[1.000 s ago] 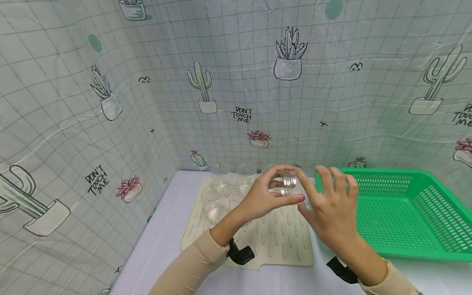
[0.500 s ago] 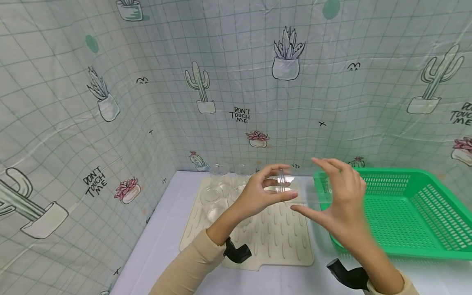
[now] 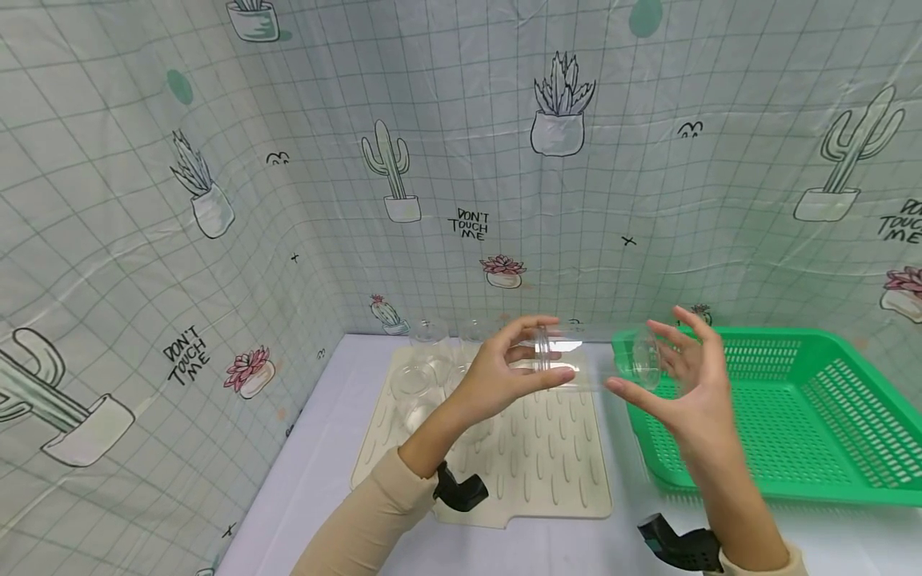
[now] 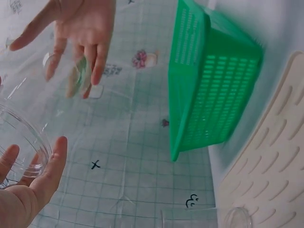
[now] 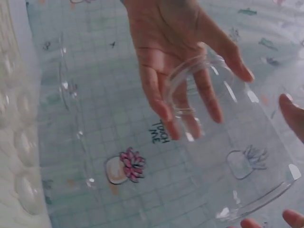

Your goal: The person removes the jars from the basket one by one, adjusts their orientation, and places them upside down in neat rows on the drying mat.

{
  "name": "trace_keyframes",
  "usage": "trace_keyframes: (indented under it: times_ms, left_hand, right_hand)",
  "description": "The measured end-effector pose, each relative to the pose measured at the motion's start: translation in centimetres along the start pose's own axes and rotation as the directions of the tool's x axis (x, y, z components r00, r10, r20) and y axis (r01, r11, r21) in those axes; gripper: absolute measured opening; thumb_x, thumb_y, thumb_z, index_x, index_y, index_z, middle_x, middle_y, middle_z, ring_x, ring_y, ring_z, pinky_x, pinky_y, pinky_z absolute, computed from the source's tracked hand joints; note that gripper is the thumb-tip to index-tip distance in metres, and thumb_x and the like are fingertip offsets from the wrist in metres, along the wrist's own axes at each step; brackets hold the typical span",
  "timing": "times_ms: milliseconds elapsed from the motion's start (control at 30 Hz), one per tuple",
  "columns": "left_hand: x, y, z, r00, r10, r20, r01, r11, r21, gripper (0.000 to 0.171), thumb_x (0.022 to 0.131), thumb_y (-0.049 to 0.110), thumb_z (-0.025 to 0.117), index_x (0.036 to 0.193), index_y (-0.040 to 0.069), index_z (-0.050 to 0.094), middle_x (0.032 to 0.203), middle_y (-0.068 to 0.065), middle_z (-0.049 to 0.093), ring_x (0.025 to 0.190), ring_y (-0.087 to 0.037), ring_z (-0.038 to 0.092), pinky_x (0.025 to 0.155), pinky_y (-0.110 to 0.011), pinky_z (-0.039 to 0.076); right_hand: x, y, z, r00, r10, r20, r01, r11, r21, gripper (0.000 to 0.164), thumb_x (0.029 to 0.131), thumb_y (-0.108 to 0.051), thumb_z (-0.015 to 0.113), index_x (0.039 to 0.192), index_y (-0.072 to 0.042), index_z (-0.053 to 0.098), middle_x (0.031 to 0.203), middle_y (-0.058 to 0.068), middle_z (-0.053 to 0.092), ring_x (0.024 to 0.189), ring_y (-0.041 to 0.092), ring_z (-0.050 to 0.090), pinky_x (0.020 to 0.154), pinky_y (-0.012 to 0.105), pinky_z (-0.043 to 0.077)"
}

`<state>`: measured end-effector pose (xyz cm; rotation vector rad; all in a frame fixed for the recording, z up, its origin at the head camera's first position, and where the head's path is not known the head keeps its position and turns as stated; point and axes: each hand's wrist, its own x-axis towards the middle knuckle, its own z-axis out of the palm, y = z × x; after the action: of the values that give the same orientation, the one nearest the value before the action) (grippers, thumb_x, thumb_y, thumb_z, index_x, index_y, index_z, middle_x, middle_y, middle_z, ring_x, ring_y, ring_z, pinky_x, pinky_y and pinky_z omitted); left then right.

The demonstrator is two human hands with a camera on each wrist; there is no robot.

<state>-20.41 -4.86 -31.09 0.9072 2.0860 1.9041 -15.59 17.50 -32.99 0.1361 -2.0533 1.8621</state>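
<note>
A clear, transparent jar (image 3: 594, 360) lies sideways in the air above the mat. My left hand (image 3: 497, 372) grips its threaded neck, thumb below and fingers round the far side. At the other end, my right hand (image 3: 695, 392) stands round the jar's base with thumb and fingers spread wide. In the right wrist view, the right fingertips (image 5: 290, 107) show around the jar's base end, apart from its wall. Through the jar's wall, the left wrist view shows the right palm and fingers.
Several more clear jars (image 3: 414, 380) stand upright on the left part of a beige ridged mat (image 3: 547, 472). To the right sits a green plastic basket (image 3: 792, 490). A patterned cloth wall (image 3: 461, 144) rises behind the white-covered table (image 3: 310, 448).
My right hand has moved right from beside the jar's neck to its base, with the fingers spreading. My left hand has shifted slightly left, still gripping the neck.
</note>
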Motion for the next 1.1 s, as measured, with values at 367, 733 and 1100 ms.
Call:
trace_keyframes:
  times_ms: [367,733,1100]
  left_hand:
    - [0.0,0.0,0.0,1.000,-0.001,0.000,0.001,1.000,-0.014,0.054,0.081,0.011,0.071,0.129,0.016,0.047,0.128,-0.009,0.045,0.109,-0.030,0.054,0.077,-0.032,0.052]
    - [0.1,-0.2,0.4,1.000,0.012,-0.002,-0.012,0.999,-0.053,0.055,0.080,0.006,0.070,0.129,0.014,0.046,0.121,-0.009,0.049,0.102,-0.021,0.058,0.075,-0.034,0.053]
    - [0.1,-0.5,0.7,0.999,0.030,-0.011,-0.031,0.998,-0.054,0.057,0.079,0.003,0.071,0.130,0.013,0.046,0.118,-0.005,0.049,0.103,-0.029,0.058,0.075,-0.034,0.053]
  right_hand:
    - [-0.6,3.0,1.5,0.989,0.131,0.066,-0.144,0.791,0.594,0.071,0.086,0.009,0.054,0.142,-0.012,0.016,0.137,0.016,0.036,0.123,0.026,0.044,0.096,0.024,0.040]
    - [-1.1,4.8,3.7,0.991,0.083,0.105,-0.131,0.449,0.884,0.072,0.092,-0.003,0.050,0.145,-0.012,0.003,0.143,0.018,0.024,0.134,0.034,0.024,0.110,0.041,0.017]
    - [-1.2,4.4,4.7,0.977,0.168,0.133,-0.171,0.233,0.957,0.056,0.090,-0.013,0.056,0.137,-0.012,0.024,0.145,0.010,0.020,0.138,0.029,0.011,0.111,0.040,0.012]
